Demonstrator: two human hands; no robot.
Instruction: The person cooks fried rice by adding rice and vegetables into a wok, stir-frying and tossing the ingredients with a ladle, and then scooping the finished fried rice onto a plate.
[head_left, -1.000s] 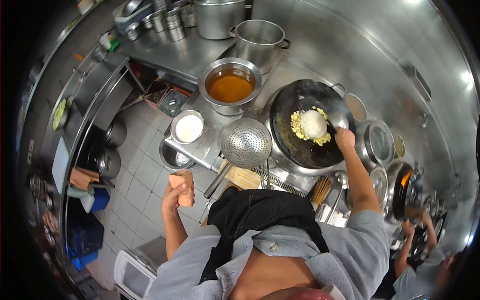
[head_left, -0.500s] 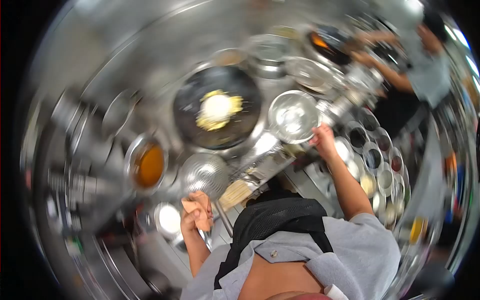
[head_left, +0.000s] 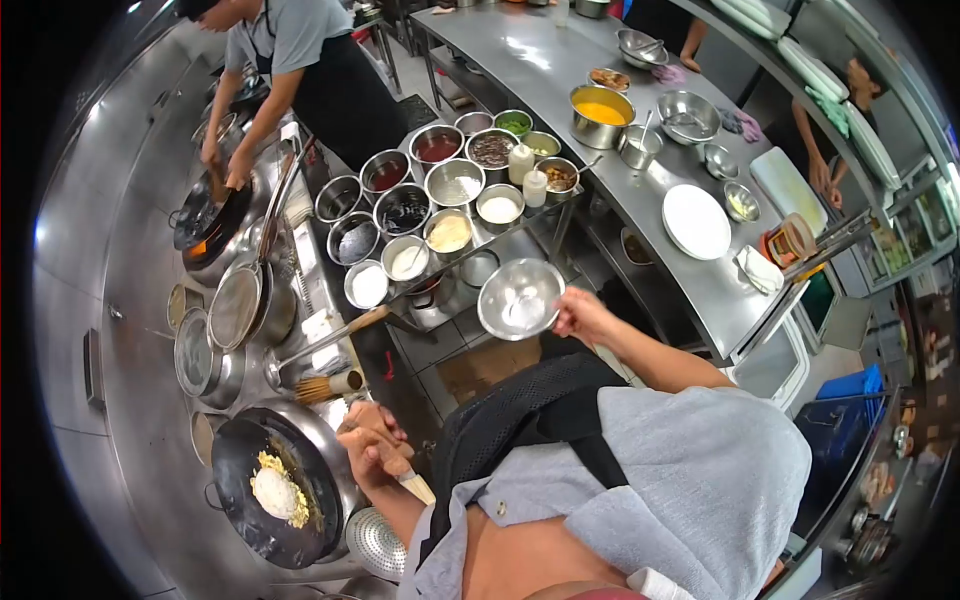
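My right hand (head_left: 585, 316) is closed on the rim of a shiny metal bowl (head_left: 521, 300), which hangs in the air beside the ingredient stand and looks empty. My left hand (head_left: 375, 440) is closed near the stove edge around a tan, folded, cloth-like piece (head_left: 387, 452); its exact kind is unclear. Below that hand, a black wok (head_left: 245, 510) holds a mound of white rice (head_left: 277, 494) over yellow scrambled egg. Between the wok and my body sits a perforated skimmer (head_left: 378, 545).
Round metal containers of sauces and ingredients fill a stand (head_left: 400, 285) ahead. A bamboo brush (head_left: 325, 387) and a strainer (head_left: 236, 305) lie along the stove. At another wok, a co-worker (head_left: 290, 60) works. The steel table (head_left: 650, 210) on the right bears a white plate (head_left: 696, 222) and a yellow-filled pot (head_left: 600, 118).
My view has turned right, so the wok now sits at the lower left. The bowl in my right hand has gone from beside the wok to near the ingredient stand. My left hand stays closed.
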